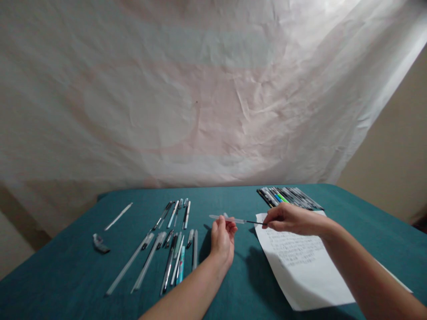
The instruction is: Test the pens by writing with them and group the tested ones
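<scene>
Over the middle of the table, my left hand (223,240) is closed around a clear pen barrel (237,220) that lies almost level. Its pale end sticks out to the left past my fingers. A thin dark ink refill (255,222) runs from the barrel's right end to my right hand (288,219), whose thumb and fingers pinch its far end. Part of the refill seems to sit inside the barrel. Below my right hand and forearm lies a sheet of paper (320,278) with lines of handwriting, partly covered by the arm.
Several pen parts and caps (173,253) are spread left of my left hand. Farther left lie a thin white stick (118,216) and a small clear-and-dark object (100,244). A row of pens (296,198) sits behind the paper on the green tablecloth (66,280). A pale sheet hangs behind.
</scene>
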`<action>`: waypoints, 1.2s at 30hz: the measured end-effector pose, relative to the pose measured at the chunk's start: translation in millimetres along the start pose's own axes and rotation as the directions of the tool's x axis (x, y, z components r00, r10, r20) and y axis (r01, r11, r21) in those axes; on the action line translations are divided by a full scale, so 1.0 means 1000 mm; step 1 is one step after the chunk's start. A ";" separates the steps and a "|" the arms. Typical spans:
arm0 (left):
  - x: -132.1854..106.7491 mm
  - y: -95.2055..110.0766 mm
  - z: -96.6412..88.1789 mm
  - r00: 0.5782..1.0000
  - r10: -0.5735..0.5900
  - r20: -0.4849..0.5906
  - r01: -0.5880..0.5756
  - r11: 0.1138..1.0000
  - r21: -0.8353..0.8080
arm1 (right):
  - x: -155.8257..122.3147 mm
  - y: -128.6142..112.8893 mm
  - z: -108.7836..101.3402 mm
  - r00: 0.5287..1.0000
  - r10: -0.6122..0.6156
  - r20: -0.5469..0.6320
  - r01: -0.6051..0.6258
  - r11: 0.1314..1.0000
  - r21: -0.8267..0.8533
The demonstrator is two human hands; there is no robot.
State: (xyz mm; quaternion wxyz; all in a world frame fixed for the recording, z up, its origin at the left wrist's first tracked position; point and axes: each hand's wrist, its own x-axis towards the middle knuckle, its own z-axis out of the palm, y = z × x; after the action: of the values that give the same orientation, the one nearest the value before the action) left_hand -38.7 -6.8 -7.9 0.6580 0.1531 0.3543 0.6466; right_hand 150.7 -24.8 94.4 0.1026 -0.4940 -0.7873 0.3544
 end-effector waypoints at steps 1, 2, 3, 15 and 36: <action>0.000 0.000 0.000 1.000 -0.002 0.001 0.002 1.000 -0.001 | 0.001 0.000 0.002 1.000 -0.002 -0.009 0.002 1.000 -0.015; 0.001 0.000 0.000 1.000 -0.003 0.002 0.003 1.000 -0.003 | 0.003 0.000 0.004 1.000 -0.002 -0.021 0.002 0.999 -0.032; 0.001 0.000 0.000 1.000 -0.004 0.002 0.004 1.000 -0.005 | 0.004 0.001 0.005 0.999 -0.002 -0.037 0.001 0.999 -0.049; 0.000 0.002 0.004 0.998 -0.062 0.004 0.063 0.995 -0.074 | 0.026 -0.013 0.027 0.891 -0.074 -0.448 0.095 0.995 0.024; 0.006 0.004 -0.003 0.996 0.055 -0.073 -0.059 0.997 -0.058 | 0.082 0.015 0.111 0.884 -0.295 -0.363 0.039 0.819 -0.572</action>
State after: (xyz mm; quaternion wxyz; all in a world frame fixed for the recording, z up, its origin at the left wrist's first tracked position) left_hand -44.1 -0.9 -9.1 0.6305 0.1202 0.3533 0.6806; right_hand 64.2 -2.0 -11.9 0.1611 -0.4958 -0.8532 -0.0168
